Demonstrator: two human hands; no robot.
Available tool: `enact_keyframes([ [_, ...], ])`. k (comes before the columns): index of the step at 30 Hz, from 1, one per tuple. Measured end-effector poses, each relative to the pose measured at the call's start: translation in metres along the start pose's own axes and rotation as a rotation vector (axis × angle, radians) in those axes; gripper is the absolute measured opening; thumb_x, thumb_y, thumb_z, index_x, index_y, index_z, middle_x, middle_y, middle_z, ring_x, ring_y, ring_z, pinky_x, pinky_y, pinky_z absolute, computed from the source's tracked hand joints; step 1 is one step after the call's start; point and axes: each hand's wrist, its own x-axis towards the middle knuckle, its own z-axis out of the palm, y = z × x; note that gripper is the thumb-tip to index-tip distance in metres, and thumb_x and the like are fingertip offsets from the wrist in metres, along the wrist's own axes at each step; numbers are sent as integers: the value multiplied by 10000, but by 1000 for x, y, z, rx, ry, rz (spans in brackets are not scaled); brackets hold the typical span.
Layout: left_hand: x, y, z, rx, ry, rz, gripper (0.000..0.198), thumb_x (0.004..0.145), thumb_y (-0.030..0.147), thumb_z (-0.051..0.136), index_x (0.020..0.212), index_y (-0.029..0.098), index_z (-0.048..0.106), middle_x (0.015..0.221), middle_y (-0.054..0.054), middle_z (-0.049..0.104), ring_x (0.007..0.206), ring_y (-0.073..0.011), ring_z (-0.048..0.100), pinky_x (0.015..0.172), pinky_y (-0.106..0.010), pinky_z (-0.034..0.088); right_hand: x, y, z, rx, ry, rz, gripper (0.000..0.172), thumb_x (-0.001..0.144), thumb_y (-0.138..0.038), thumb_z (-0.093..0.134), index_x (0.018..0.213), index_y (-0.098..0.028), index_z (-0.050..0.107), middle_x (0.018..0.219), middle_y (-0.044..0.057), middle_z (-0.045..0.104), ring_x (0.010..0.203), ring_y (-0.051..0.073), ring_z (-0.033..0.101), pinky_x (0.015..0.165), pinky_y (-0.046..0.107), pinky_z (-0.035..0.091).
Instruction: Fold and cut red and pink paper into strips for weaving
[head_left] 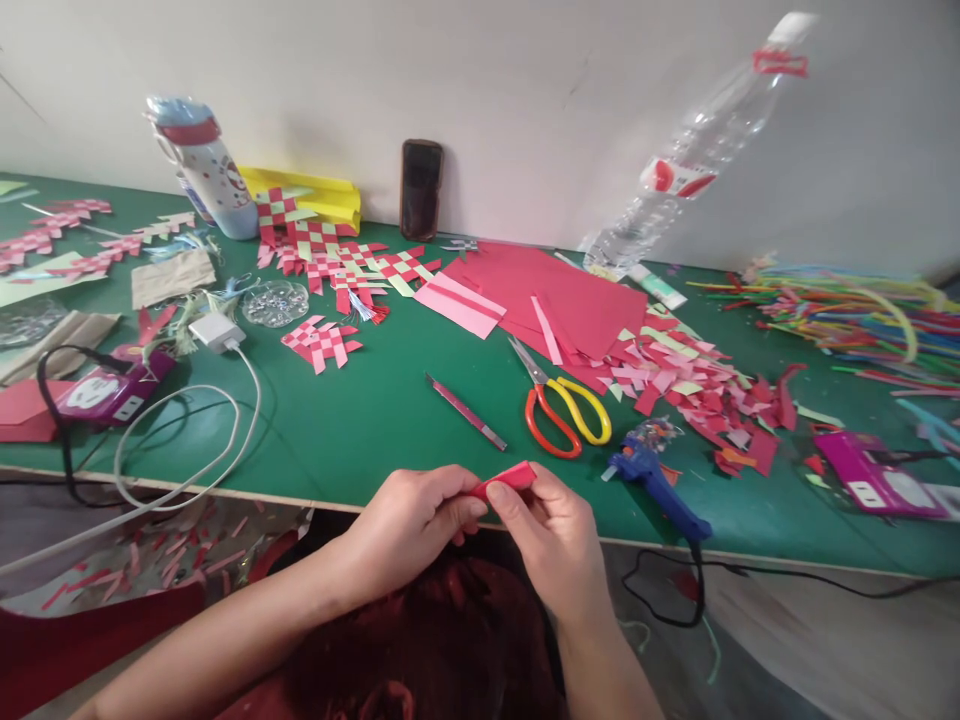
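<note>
Between my two hands, at the front edge of the green table, is a narrow folded strip of red paper [517, 474]. My left hand [420, 515] pinches its left end with thumb and fingers. The right end lies in my right hand [551, 530], the thumb pressing on top. Just beyond lies a slim dark-pink craft knife [466, 412]. To its right rest scissors [559, 400] with one orange and one yellow handle, blades slightly apart. A blue glue gun [660, 485] lies right of my right hand.
Woven paper fish [322, 343] lie at the back left near a tilted bottle [206, 165]. Red paper sheets [570, 295] and paper scraps [682, 375] cover the middle right. A phone [421, 190] leans on the wall. A white cable [247, 400] loops over the left edge.
</note>
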Motion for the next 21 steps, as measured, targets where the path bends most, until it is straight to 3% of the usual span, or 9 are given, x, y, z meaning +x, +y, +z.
enact_keyframes([
  [4,0,-1,-2,-47,-48,-7,279,968,277,429,746,178,566,684,23,654,578,-79,595,584,-177,437,0,4,-6,98,14,12,219,854,-421,656,869,-203,667,679,-14,618,560,98,502,507,215,403],
  [17,1,-1,-2,8,-140,8,374,1003,354,375,745,176,578,667,18,634,577,-76,569,577,-174,413,-2,6,-2,79,159,-28,384,898,-389,603,614,-199,428,594,-56,370,545,77,339,506,215,334],
  [21,2,-4,-2,-93,-142,-3,390,1008,378,362,743,174,563,665,14,618,573,-79,558,570,-177,422,0,7,-4,222,-12,50,298,821,-487,671,841,-199,597,625,-40,488,551,94,432,507,223,394],
])
